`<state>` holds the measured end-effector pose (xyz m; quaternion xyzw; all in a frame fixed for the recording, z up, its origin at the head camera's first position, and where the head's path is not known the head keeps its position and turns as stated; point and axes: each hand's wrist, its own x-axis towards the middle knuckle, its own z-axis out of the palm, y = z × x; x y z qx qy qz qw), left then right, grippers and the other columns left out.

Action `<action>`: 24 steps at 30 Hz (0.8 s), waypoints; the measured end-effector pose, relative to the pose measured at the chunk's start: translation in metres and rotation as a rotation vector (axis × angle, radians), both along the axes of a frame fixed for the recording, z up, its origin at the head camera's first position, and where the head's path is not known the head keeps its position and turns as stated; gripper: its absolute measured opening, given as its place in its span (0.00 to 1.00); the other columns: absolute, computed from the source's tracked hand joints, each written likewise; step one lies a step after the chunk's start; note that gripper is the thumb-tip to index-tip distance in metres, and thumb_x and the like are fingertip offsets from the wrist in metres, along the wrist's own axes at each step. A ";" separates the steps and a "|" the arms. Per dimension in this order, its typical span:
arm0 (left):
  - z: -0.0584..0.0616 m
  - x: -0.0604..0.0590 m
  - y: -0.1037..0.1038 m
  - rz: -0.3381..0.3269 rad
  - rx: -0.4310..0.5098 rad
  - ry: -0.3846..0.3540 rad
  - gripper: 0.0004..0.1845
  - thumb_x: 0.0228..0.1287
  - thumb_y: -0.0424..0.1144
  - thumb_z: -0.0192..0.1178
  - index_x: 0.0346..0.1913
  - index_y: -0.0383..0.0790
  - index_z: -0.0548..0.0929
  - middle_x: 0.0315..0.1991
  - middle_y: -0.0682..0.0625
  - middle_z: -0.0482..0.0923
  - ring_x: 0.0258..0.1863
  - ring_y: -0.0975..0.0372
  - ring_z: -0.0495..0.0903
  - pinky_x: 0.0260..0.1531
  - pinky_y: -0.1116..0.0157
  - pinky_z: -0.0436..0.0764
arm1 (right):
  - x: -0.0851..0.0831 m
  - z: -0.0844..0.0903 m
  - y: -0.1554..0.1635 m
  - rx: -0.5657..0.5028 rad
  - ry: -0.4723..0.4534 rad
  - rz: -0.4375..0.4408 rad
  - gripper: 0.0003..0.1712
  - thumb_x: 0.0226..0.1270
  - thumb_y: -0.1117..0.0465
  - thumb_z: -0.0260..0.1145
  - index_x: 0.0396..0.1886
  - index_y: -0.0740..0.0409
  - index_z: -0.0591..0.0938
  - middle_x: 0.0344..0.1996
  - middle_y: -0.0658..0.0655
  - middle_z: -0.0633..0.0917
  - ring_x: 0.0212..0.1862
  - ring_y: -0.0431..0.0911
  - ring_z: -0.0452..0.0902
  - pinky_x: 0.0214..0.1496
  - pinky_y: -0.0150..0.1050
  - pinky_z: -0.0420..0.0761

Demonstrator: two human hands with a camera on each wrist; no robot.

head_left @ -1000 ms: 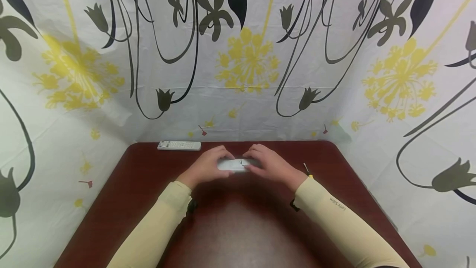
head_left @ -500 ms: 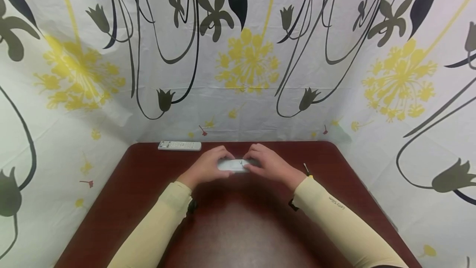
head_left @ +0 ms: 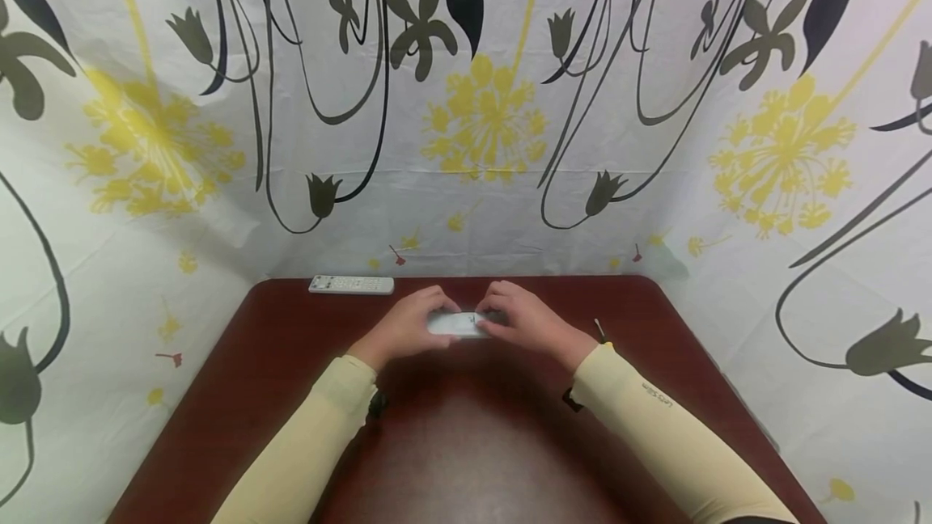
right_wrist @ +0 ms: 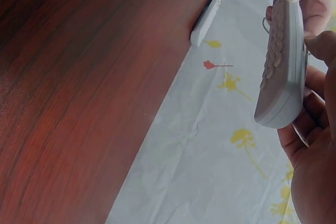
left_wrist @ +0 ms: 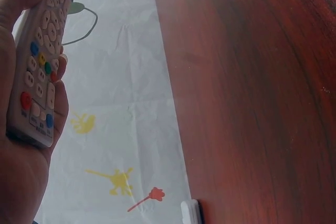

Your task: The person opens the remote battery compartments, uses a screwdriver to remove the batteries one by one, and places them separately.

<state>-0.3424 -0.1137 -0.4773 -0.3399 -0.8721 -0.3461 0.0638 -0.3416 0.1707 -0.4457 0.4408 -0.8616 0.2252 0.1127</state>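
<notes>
A white remote control (head_left: 453, 323) is held level above the table, its plain back towards the head camera. My left hand (head_left: 405, 326) grips one end, thumb along the near edge and fingers at the far edge. In the left wrist view the remote's button side (left_wrist: 42, 66) shows, with coloured keys. My right hand (head_left: 535, 322) holds the other end, its thumb (right_wrist: 321, 43) on the back near a small dark mark. Curled fingers of that hand lie behind the remote in the right wrist view, partly hidden.
A second white remote control (head_left: 352, 285) lies buttons up at the table's far left edge. A screwdriver (head_left: 603, 334) with a yellow part lies beyond the right forearm. Flower-patterned cloth (head_left: 466, 217) hangs round the dark red table (head_left: 466, 443).
My right thumb has shifted slightly left and away from me on the remote's back. The left hand and the remote have stayed nearly still.
</notes>
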 end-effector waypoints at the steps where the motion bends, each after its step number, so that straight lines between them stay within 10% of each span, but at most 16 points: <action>1: 0.000 0.000 0.000 -0.001 0.001 0.001 0.19 0.62 0.48 0.83 0.54 0.55 0.89 0.47 0.63 0.79 0.44 0.65 0.79 0.46 0.61 0.83 | 0.000 0.000 0.000 0.001 0.000 -0.004 0.09 0.76 0.55 0.78 0.49 0.51 0.90 0.43 0.47 0.83 0.45 0.44 0.78 0.48 0.42 0.83; 24: -0.001 0.000 0.002 0.006 -0.001 -0.007 0.19 0.62 0.48 0.83 0.54 0.54 0.89 0.46 0.63 0.79 0.44 0.65 0.79 0.46 0.62 0.83 | -0.001 0.001 0.003 -0.010 -0.025 -0.125 0.11 0.76 0.51 0.77 0.50 0.47 0.86 0.44 0.43 0.83 0.45 0.40 0.78 0.49 0.42 0.84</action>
